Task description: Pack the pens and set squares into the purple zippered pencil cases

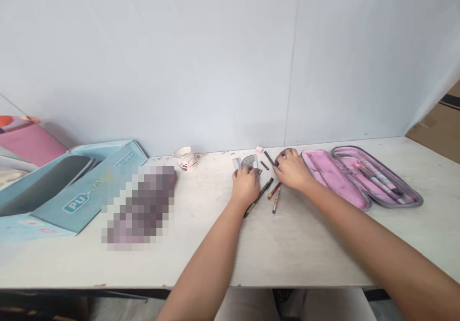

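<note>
My left hand (246,186) rests on the table with its fingers curled over the near edge of a see-through protractor (249,160). A straight ruler-like piece (236,163) lies beside the protractor. Along the left hand's right side is a black pen (259,196). My right hand (292,168) has bent fingers lowered to the tabletop; what they hold, if anything, is hidden. A dark pen (269,158) ends close to its thumb. Between the hands lie a short dark stick (264,165), a red pencil (274,190) and a patterned pencil (276,201).
An unzipped pink pencil case (332,179) with several pens (381,178) lies to the right. A pink eraser (259,149) and a paper cup (184,158) stand near the wall. Leftward are a blurred-out purple object (143,211) and an open light-blue box (86,201).
</note>
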Demonstrator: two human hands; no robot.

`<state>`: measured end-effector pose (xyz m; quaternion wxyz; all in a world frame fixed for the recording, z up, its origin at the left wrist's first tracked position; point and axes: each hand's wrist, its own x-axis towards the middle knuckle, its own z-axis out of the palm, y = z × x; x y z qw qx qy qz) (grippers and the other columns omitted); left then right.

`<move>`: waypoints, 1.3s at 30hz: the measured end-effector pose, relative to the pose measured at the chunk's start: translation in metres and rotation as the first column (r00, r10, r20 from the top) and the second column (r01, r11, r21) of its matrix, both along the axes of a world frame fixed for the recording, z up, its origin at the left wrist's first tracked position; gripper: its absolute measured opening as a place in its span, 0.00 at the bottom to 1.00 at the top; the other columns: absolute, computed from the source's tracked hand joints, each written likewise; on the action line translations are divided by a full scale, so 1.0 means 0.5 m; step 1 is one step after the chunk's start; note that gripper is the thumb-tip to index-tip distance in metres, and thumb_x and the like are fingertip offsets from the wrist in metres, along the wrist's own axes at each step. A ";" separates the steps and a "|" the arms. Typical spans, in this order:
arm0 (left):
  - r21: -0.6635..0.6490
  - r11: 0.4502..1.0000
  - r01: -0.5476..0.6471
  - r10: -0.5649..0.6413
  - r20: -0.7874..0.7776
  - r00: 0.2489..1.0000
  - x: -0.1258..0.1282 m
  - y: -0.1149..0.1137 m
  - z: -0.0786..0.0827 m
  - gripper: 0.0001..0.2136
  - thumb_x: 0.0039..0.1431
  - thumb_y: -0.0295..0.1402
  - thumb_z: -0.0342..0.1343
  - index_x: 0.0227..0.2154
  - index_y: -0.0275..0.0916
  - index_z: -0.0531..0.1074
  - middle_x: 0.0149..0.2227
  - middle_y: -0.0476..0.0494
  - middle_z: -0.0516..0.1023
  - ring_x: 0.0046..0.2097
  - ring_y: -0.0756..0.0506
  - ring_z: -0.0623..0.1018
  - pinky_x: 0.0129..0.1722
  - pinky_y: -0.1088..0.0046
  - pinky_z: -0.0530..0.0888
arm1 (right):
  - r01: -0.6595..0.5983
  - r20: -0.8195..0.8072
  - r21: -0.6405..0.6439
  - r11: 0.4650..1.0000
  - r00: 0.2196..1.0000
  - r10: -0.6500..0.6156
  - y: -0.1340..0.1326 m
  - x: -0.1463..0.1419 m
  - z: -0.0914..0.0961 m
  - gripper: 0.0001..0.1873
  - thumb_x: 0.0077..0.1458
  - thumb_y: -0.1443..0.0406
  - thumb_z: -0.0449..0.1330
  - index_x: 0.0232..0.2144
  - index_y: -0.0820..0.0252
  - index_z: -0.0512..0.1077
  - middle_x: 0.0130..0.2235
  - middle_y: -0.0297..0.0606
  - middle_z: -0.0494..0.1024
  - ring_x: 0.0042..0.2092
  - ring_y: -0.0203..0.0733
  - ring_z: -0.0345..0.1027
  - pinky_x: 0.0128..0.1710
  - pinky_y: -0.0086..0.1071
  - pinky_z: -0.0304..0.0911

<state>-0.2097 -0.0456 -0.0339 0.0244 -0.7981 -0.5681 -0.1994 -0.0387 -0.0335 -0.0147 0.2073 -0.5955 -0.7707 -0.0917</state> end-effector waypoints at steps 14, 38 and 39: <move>0.064 0.993 0.100 -0.106 0.111 0.988 0.032 -0.038 0.019 0.16 0.61 0.31 0.41 0.48 0.39 0.67 0.49 0.40 0.69 0.51 0.41 0.65 0.53 0.59 0.58 | -0.003 -0.074 0.042 0.999 0.997 0.007 -0.023 -0.034 0.012 0.12 0.52 0.61 0.52 0.33 0.63 0.71 0.43 0.47 0.68 0.49 0.49 0.55 0.48 0.39 0.52; -0.030 0.852 0.523 -0.524 -0.043 0.851 0.431 -0.146 0.019 0.19 0.58 0.39 0.45 0.51 0.38 0.63 0.47 0.37 0.68 0.50 0.40 0.65 0.51 0.56 0.61 | 0.449 -0.132 0.165 0.878 0.893 -0.431 -0.214 0.391 -0.081 0.14 0.53 0.59 0.51 0.32 0.63 0.71 0.37 0.48 0.68 0.44 0.51 0.57 0.39 0.41 0.56; -0.036 0.855 0.518 -0.519 -0.036 0.854 0.428 -0.147 0.019 0.19 0.58 0.38 0.45 0.50 0.38 0.63 0.47 0.38 0.68 0.50 0.40 0.65 0.51 0.57 0.61 | 0.431 -0.125 0.180 0.884 0.902 -0.414 -0.213 0.389 -0.082 0.14 0.53 0.59 0.51 0.32 0.63 0.71 0.37 0.48 0.68 0.44 0.51 0.57 0.39 0.41 0.56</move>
